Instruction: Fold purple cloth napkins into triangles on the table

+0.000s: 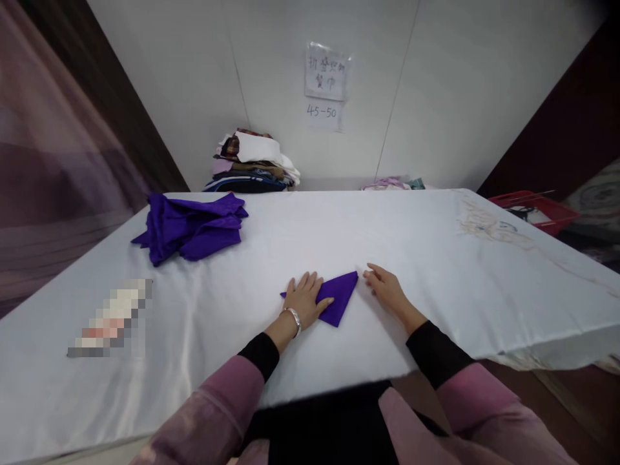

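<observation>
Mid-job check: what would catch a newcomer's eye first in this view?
Probably the folded purple cloth near the table's front edge, with the left hand resting flat on it and the right hand just off its pointed corner. Next, the crumpled purple heap at the far left of the white table.

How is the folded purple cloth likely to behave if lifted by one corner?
Probably light: the folded purple cloth lies nearly flat under the left hand. It may flop or unfold, since the matching purple pile slumps in loose folds. It might slide if pushed, as the white tablecloth has a satiny sheen.
</observation>
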The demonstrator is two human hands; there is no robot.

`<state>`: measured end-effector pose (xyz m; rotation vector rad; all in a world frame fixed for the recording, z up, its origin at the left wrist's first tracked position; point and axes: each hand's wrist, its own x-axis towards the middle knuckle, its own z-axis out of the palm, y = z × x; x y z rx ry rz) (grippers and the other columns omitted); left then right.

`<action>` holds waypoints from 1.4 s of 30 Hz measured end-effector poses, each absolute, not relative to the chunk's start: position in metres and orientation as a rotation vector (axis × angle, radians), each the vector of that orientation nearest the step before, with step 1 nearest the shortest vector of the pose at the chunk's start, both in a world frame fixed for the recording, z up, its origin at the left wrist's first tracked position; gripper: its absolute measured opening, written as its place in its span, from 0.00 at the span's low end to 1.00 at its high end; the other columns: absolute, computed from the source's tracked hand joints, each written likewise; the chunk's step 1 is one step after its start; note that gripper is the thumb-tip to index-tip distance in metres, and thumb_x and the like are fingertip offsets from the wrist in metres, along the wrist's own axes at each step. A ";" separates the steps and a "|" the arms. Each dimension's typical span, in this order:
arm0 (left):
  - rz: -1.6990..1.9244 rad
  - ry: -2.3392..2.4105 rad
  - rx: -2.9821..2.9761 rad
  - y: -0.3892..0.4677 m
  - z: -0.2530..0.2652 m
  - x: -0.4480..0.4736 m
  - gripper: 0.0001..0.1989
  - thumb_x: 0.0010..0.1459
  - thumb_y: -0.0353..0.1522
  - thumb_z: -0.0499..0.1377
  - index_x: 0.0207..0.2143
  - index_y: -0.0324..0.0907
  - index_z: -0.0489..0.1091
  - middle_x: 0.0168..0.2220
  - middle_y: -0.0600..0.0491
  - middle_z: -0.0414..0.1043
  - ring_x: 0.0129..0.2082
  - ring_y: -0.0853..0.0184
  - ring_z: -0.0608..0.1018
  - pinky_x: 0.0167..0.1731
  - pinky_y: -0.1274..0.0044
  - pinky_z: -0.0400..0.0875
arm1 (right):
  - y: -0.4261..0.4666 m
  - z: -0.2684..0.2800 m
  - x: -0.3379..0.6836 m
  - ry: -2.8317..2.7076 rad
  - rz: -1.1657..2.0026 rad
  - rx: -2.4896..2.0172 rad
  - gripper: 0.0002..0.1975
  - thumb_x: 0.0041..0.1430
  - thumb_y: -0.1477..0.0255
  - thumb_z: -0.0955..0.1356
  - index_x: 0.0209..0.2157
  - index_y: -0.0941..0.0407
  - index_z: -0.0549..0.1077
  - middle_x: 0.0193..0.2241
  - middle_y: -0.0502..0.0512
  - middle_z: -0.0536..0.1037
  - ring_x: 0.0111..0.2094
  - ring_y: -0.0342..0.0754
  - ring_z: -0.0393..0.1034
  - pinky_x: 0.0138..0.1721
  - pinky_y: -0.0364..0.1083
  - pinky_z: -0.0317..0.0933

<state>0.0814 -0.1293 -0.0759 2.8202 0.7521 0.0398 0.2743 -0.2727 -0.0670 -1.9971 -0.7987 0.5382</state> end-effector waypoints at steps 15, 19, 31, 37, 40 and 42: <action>0.019 0.923 2.585 -0.114 -0.056 0.104 0.10 0.55 0.37 0.54 0.37 0.43 0.69 0.37 0.50 0.72 0.39 0.62 0.73 0.37 0.73 0.66 | -0.263 -0.052 0.237 -0.501 1.096 -1.484 0.39 0.52 0.74 0.68 0.61 0.59 0.46 0.43 0.61 0.74 0.34 0.45 0.73 0.34 0.46 0.69; 0.040 1.103 2.463 -0.099 -0.054 0.101 0.09 0.54 0.37 0.54 0.35 0.43 0.69 0.37 0.51 0.74 0.39 0.63 0.74 0.35 0.75 0.66 | -0.226 -0.054 0.240 -0.560 1.114 -1.431 0.39 0.50 0.77 0.68 0.61 0.59 0.47 0.44 0.60 0.74 0.34 0.45 0.72 0.33 0.44 0.68; 0.094 1.296 2.376 -0.085 -0.052 0.098 0.10 0.52 0.38 0.55 0.32 0.43 0.69 0.37 0.50 0.75 0.37 0.62 0.75 0.33 0.75 0.65 | -0.168 -0.063 0.253 -0.877 1.009 -1.739 0.38 0.47 0.78 0.70 0.59 0.61 0.54 0.23 0.48 0.72 0.21 0.40 0.64 0.21 0.40 0.58; 0.140 1.289 2.309 -0.081 -0.050 0.097 0.09 0.52 0.38 0.55 0.31 0.43 0.68 0.36 0.49 0.74 0.37 0.61 0.75 0.33 0.74 0.65 | -0.154 -0.060 0.251 -0.853 1.040 -1.612 0.36 0.44 0.82 0.66 0.58 0.59 0.57 0.22 0.44 0.69 0.19 0.37 0.60 0.19 0.38 0.53; 0.200 1.314 2.250 -0.071 -0.053 0.101 0.10 0.52 0.39 0.55 0.32 0.41 0.68 0.37 0.48 0.74 0.38 0.61 0.75 0.35 0.74 0.66 | -0.142 -0.059 0.256 -0.818 1.029 -1.558 0.36 0.43 0.81 0.67 0.56 0.58 0.59 0.27 0.47 0.72 0.21 0.38 0.62 0.21 0.38 0.54; 0.267 1.325 2.178 -0.062 -0.056 0.106 0.14 0.52 0.40 0.56 0.37 0.40 0.68 0.38 0.47 0.74 0.39 0.60 0.75 0.37 0.74 0.66 | -0.137 -0.061 0.261 -0.780 1.040 -1.495 0.35 0.42 0.80 0.67 0.55 0.58 0.60 0.29 0.48 0.73 0.23 0.39 0.63 0.23 0.39 0.55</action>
